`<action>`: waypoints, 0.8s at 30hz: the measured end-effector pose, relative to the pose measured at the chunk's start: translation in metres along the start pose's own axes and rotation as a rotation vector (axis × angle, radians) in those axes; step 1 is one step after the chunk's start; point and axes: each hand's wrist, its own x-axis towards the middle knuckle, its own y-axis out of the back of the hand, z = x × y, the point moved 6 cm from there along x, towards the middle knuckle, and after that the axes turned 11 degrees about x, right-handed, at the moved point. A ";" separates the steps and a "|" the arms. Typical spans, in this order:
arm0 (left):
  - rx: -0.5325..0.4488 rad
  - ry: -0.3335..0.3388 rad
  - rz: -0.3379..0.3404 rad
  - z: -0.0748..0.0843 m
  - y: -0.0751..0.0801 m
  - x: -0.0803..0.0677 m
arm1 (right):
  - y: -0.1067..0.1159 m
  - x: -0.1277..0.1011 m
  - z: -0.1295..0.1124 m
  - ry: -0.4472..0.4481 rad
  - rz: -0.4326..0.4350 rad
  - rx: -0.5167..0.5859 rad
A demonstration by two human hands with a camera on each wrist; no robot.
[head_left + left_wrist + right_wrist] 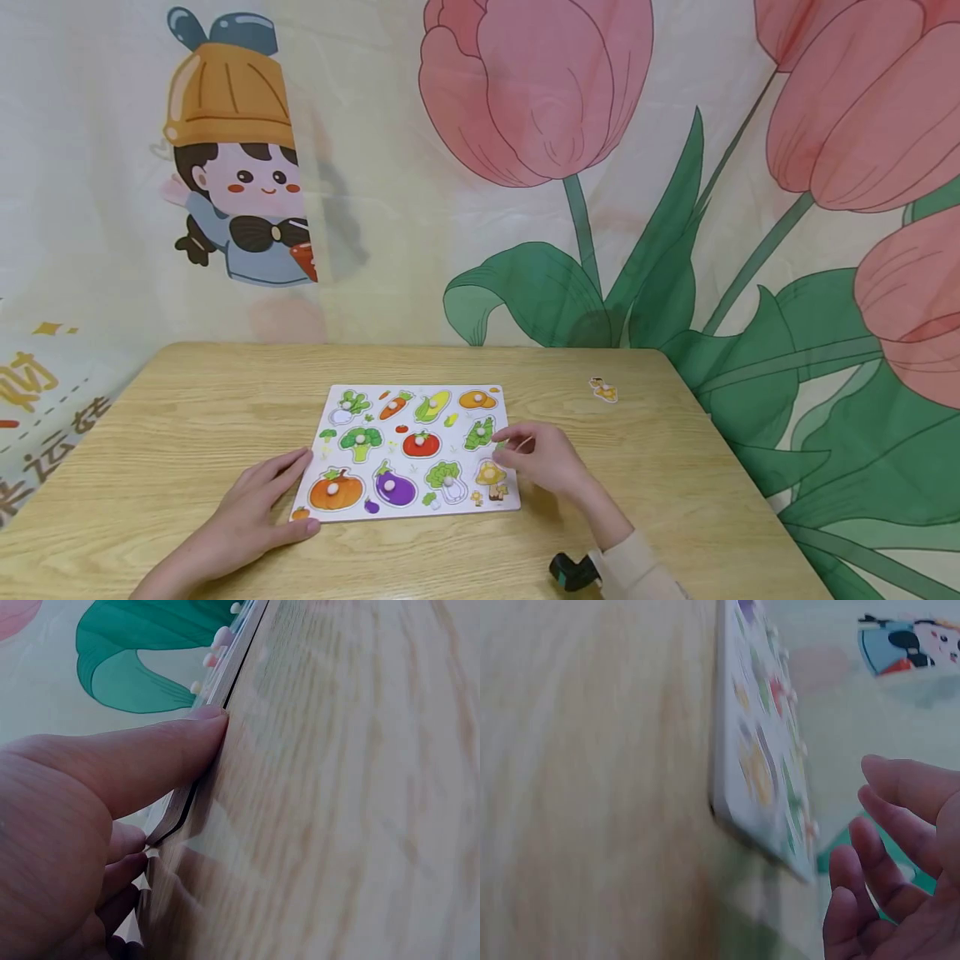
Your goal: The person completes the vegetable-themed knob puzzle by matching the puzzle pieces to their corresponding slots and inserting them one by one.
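Observation:
A white vegetable knob puzzle board (pixel 406 422) lies flat on the table, with small round knobs on most of its pictures. At its near left corner, my left hand (pixel 251 508) touches the edges, fingers along the left side and thumb (pixel 169 754) against the near edge. My right hand (pixel 546 457) hovers at the board's right edge, close by the green pea piece (pixel 480 433). In the right wrist view its fingers (pixel 907 784) are loosely bent, thumb and fingertips apart, with nothing between them. Below them is the yellow mushroom picture (pixel 491 475), which shows no knob.
A small loose yellow-and-brown piece (pixel 604 390) lies at the far right of the wooden table (pixel 645 467). Behind the table hangs a cloth printed with tulips (pixel 536 83) and a cartoon figure. A black device (pixel 573 572) is at the right wrist.

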 end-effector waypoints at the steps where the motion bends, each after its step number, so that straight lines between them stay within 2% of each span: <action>1: -0.003 -0.002 -0.001 0.000 0.000 0.000 | 0.010 0.002 0.002 0.003 0.011 -0.016; 9: -0.009 -0.006 0.004 -0.001 0.000 0.000 | 0.087 0.008 0.024 0.023 0.075 -0.150; 15: -0.009 -0.010 0.013 -0.003 -0.002 0.002 | 0.134 0.002 0.039 0.002 0.118 -0.203; 19: -0.004 -0.017 0.022 -0.002 -0.002 0.002 | 0.154 0.001 0.051 -0.033 0.203 -0.186; 24: 0.003 -0.014 0.016 -0.001 -0.002 0.001 | 0.164 0.012 0.069 -0.069 0.334 -0.166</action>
